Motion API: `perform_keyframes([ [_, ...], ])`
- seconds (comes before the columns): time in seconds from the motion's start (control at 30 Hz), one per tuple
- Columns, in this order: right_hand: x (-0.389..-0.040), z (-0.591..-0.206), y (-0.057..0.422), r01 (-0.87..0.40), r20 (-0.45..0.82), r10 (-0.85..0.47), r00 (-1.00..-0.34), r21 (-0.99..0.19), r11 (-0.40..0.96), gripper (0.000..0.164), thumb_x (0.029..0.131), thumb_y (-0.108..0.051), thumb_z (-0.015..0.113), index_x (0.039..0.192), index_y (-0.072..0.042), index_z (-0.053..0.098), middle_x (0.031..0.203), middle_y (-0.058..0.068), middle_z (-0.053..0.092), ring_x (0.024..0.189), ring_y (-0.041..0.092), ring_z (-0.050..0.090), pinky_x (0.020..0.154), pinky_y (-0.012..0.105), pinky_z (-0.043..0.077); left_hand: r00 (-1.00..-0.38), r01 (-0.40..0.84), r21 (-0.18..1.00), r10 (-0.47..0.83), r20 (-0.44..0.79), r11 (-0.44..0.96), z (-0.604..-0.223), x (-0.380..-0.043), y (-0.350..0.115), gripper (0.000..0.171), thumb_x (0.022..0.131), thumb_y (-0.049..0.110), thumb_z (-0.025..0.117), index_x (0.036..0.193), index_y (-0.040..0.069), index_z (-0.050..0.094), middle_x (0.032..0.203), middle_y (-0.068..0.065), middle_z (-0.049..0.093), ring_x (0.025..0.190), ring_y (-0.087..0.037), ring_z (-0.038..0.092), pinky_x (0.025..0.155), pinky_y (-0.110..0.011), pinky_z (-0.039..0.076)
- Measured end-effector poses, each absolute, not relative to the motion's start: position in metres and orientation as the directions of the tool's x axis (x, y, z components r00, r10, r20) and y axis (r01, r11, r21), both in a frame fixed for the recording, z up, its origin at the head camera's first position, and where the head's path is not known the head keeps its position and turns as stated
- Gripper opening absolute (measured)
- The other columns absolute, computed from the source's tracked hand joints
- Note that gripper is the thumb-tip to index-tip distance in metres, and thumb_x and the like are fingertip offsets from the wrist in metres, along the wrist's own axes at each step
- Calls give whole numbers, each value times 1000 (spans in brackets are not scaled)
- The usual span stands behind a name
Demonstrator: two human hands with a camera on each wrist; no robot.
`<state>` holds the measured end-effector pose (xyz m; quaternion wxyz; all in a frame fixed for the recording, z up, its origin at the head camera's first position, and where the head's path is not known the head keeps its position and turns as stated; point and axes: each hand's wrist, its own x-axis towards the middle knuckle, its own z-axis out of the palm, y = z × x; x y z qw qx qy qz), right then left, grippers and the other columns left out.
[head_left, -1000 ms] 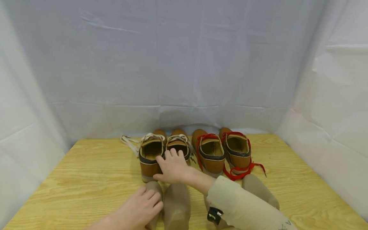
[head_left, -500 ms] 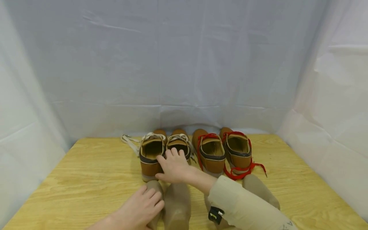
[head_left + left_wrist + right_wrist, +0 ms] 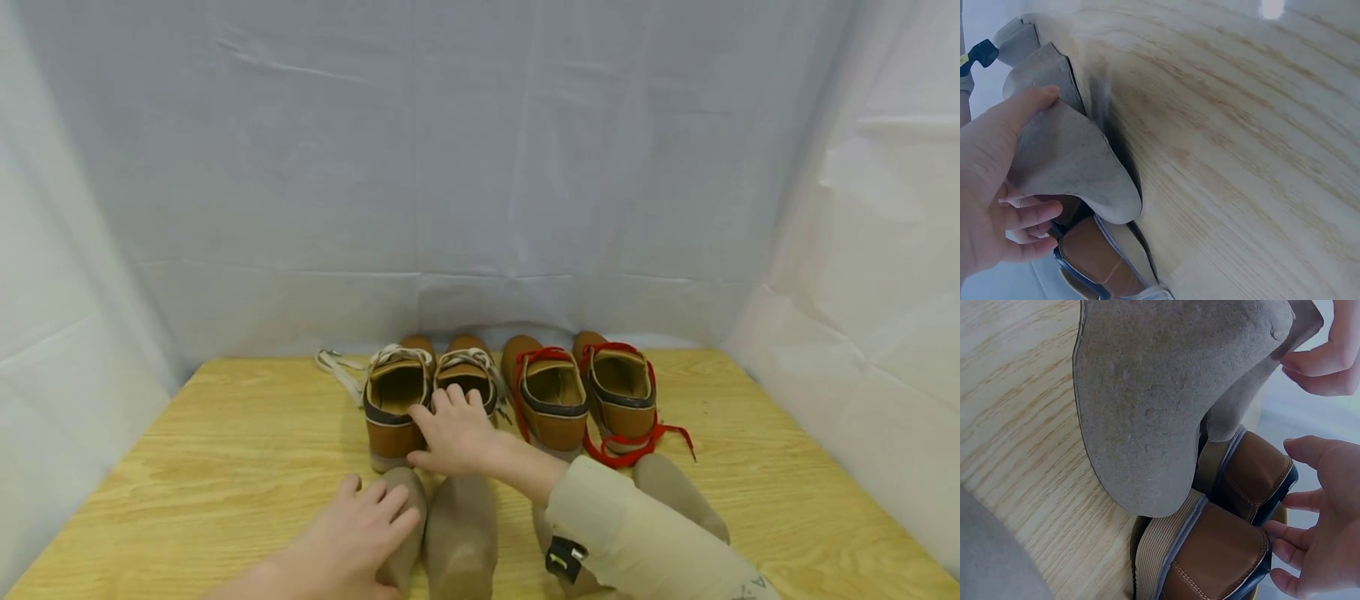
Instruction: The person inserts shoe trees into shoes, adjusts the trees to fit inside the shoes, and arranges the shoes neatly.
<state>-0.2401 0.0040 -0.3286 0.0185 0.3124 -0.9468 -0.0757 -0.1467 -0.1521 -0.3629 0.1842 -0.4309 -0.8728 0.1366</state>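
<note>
My left hand (image 3: 352, 537) is over the left taupe moulded shoe tree (image 3: 405, 529) with fingers spread. In the left wrist view, the thumb (image 3: 1038, 99) overlaps the shoe tree's side, while the other fingers (image 3: 1029, 215) stand apart from it. My right hand (image 3: 457, 437) reaches over the heels of two brown shoes with white laces; the left one (image 3: 393, 437) shows well, the other (image 3: 468, 350) is partly hidden. In the right wrist view, its loosely bent fingers (image 3: 1288, 540) lie at the dark heel collars. A second shoe tree (image 3: 461, 533) lies alongside the first.
Two brown shoes with red laces, one (image 3: 555, 425) beside the other (image 3: 626, 417), stand to the right. Another shoe tree (image 3: 678, 500) lies near them, partly under my right sleeve (image 3: 637, 533). White sheeting (image 3: 480, 167) walls the wooden table (image 3: 247, 450) at back and sides.
My left hand has shifted slightly left and its fingers have lifted and spread over the left shoe tree. The right hand and the shoes have stayed almost still.
</note>
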Motion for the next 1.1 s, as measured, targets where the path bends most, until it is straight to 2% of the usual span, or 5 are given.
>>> perform_keyframes([
  [0.37,-241,-330,4,-587,-11,-593,-805,156,794,57,88,-55,51,136,-26,42,121,6,46,108,24,38,83,40,31,-619,676,-378,766,175,633,-360,-142,-157,63,64,72,62,88,15,53,76,0,49,69,-21,56,69,-49,46],
  [0.57,-241,-329,4,-594,-4,-602,-798,164,787,57,88,-56,50,136,-26,42,119,6,46,107,24,37,83,40,30,-569,696,-388,793,217,605,-360,-139,-160,60,63,68,67,89,16,53,84,0,48,65,-15,51,49,-30,39],
  [0.73,-241,-328,4,-596,-5,-604,-797,169,785,57,88,-56,50,136,-26,42,119,6,46,106,24,37,83,41,30,-567,747,-281,798,205,603,-361,-138,-160,52,63,54,76,91,15,55,93,-3,47,73,-14,46,40,-18,30],
  [0.9,-241,-328,5,-594,-9,-602,-799,169,786,57,88,-56,50,136,-26,42,119,5,46,106,23,37,83,41,30,-565,774,-216,803,190,595,-361,-138,-160,48,64,46,78,93,14,57,93,-3,46,77,-16,45,40,-15,31],
  [1.1,-241,-330,5,-593,-8,-602,-798,183,784,57,88,-57,49,136,-26,42,117,5,47,106,24,37,83,41,30,-480,757,-340,827,292,559,-364,-136,-160,47,61,43,78,90,13,59,89,-4,47,73,-17,45,37,-15,29],
])
